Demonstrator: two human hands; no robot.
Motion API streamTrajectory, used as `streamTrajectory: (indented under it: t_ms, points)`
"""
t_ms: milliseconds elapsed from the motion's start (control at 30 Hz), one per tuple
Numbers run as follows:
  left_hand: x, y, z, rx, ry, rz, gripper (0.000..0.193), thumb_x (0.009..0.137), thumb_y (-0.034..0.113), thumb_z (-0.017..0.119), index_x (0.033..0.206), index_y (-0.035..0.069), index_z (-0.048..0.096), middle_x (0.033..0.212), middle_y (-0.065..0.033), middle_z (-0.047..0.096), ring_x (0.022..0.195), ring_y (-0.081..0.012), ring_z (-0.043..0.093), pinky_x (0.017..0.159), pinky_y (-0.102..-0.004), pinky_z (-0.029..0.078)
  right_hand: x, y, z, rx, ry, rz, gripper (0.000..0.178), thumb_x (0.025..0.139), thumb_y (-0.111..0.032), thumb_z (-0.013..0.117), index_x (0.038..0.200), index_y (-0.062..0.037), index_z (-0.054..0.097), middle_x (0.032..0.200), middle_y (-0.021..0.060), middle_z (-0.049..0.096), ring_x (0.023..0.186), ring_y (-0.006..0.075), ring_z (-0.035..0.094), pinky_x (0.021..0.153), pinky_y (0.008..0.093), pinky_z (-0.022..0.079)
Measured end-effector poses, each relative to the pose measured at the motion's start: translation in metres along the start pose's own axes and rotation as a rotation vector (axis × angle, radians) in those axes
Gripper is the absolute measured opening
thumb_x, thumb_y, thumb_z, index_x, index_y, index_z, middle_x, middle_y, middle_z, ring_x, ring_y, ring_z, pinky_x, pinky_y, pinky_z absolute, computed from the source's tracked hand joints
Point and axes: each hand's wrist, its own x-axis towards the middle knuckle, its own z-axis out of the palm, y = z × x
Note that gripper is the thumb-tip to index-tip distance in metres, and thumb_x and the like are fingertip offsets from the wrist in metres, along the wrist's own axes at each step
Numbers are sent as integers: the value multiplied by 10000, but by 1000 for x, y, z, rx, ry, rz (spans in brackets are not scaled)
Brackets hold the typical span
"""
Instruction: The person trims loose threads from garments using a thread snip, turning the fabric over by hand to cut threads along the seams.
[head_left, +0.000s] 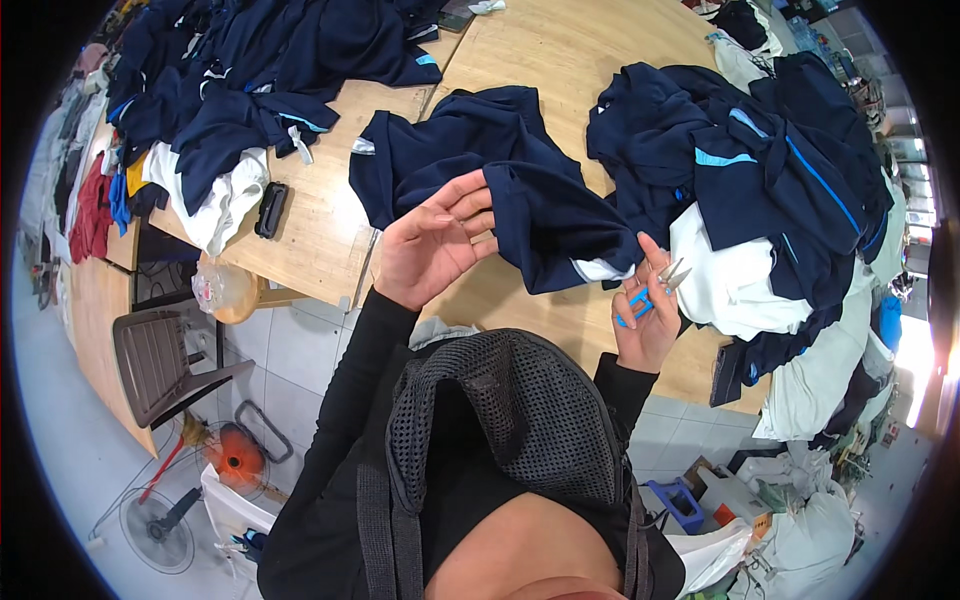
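A navy blue garment [470, 135] lies across the wooden table in front of me, with one open hem end [560, 215] raised toward me and a white patch [600, 269] on its edge. My left hand [437, 240] is palm up at the left side of this end. Its fingers are stretched out and apart, their tips against the cloth or just behind it. In my right hand [648, 315] are small thread snips [676, 275] with a blue handle, blades pointing up and right. The right index fingertip touches the garment's corner.
A heap of navy garments [790, 180] with light-blue trim and a white cloth [730, 280] lies at right. More navy garments [330, 50] are piled at far left. A black stapler-like object [270, 210] rests near the table's left edge. A brown chair [165, 365] and fan [157, 530] stand lower left.
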Motion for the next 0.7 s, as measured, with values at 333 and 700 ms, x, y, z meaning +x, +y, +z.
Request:
streamTrajectory:
  t_ms: [333, 700]
  points:
    - [-5, 16, -26, -527, 124, 447, 1001, 866, 73, 685, 1732, 139, 185, 1747, -350, 140, 1654, -498, 182, 1348, -673, 157, 7, 8, 27, 177, 0, 18, 906, 1061, -347, 631, 1721, 72, 173, 1594, 208, 481, 1446, 300, 506, 559, 236, 425]
    - [-24, 69, 72, 865, 104, 752, 533, 1110, 198, 505, 1522, -139, 508, 1579, -381, 519, 1511, -445, 520, 1263, -590, 395, 13, 26, 12, -3, 102, 95, 753, 1095, -300, 597, 1704, 26, 298, 1635, 152, 484, 1449, 320, 558, 539, 233, 399]
